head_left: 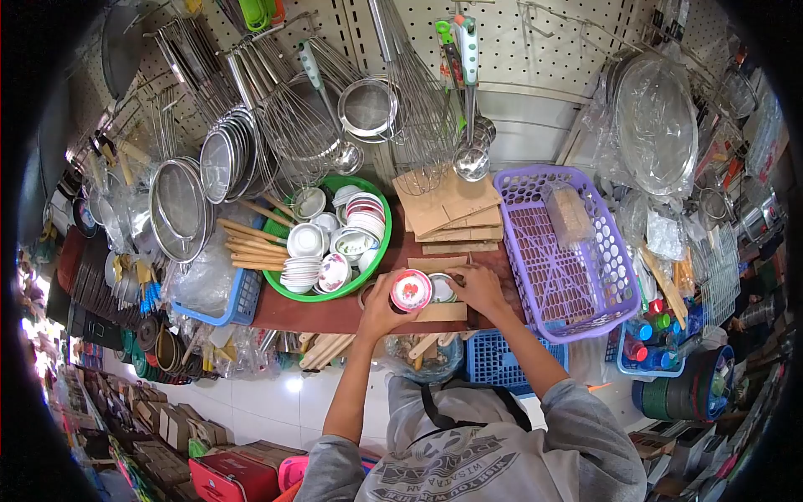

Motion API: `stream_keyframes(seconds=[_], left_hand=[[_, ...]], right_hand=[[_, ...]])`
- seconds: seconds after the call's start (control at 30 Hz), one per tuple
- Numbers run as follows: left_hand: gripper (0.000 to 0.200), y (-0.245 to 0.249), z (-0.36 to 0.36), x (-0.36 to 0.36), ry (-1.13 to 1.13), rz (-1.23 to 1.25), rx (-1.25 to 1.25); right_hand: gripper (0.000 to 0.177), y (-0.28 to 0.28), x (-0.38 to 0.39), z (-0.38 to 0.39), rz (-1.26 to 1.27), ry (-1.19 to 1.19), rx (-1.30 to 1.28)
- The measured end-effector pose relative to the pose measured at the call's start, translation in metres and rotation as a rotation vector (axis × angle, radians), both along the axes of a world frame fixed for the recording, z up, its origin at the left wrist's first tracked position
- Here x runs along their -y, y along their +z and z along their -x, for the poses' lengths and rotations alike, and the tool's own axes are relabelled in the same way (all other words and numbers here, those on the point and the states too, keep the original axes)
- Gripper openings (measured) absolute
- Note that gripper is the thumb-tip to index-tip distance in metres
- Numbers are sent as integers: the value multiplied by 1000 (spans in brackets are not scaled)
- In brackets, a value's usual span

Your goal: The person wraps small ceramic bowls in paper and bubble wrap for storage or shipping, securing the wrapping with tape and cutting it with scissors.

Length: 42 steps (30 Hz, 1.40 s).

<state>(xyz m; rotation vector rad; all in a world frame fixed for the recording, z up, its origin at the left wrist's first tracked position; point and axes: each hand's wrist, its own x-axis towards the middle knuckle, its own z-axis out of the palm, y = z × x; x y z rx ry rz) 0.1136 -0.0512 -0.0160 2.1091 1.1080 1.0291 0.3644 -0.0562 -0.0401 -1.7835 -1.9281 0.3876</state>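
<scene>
My left hand [383,311] is closed around a small round bowl [411,290] with a pink-red rim and a red flower design inside. What lies under that bowl is hidden. Just right of it, a small pale bowl [440,289] rests on a piece of cardboard [443,313]. The bent fingers of my right hand [477,289] are at this pale bowl's right edge, seemingly gripping it. To the left, a green basin [386,243] contains many small bowls [333,243], some stacked and some loose, white or with coloured patterns.
Flat cardboard pieces [447,205] are piled behind my hands on the red-brown shelf [335,314]. A purple basket [569,330] on the right has a wrapped block [569,216] inside. Wooden handles [251,247] stick out beside the basin. Whisks [414,109] and strainers [368,107] hang above.
</scene>
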Motion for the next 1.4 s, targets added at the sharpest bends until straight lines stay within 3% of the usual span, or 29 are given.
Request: stream_keyframes(seconds=[0.1,0.33,0.5,0.6,0.7,0.9,1.0,1.1,1.2,1.4], left_hand=[[79,-1,-2,-2,-24,27,-11],[82,5,-17,-1,-35,-12,-165],[97,-8,-24,-6,-21,-106,-189],[104,-13,-23,-7,2,-131,-244],[109,-22,-21,-9,-3,-64,-282],[112,-35,-20,-9,-20,25,-300],[113,-39,-20,-10,-17,43,-312],[113,-43,-20,-11,-16,52,-303],[112,-48,-20,-11,-18,41,-272],[112,-53,-21,-11,-14,44,-247]], right_hand=[[31,4,4,-3,35,8,-238],[31,7,9,6,97,50,-416],[34,5,10,5,128,-52,-507],[32,2,5,-2,81,-106,-512],[29,10,4,-7,13,-153,-360],[23,6,0,-9,-96,-37,-112],[23,3,0,-5,-19,5,-44],[22,0,-1,1,21,20,-38],[25,-9,-1,2,-49,52,29],[22,9,9,-6,-224,42,-80]])
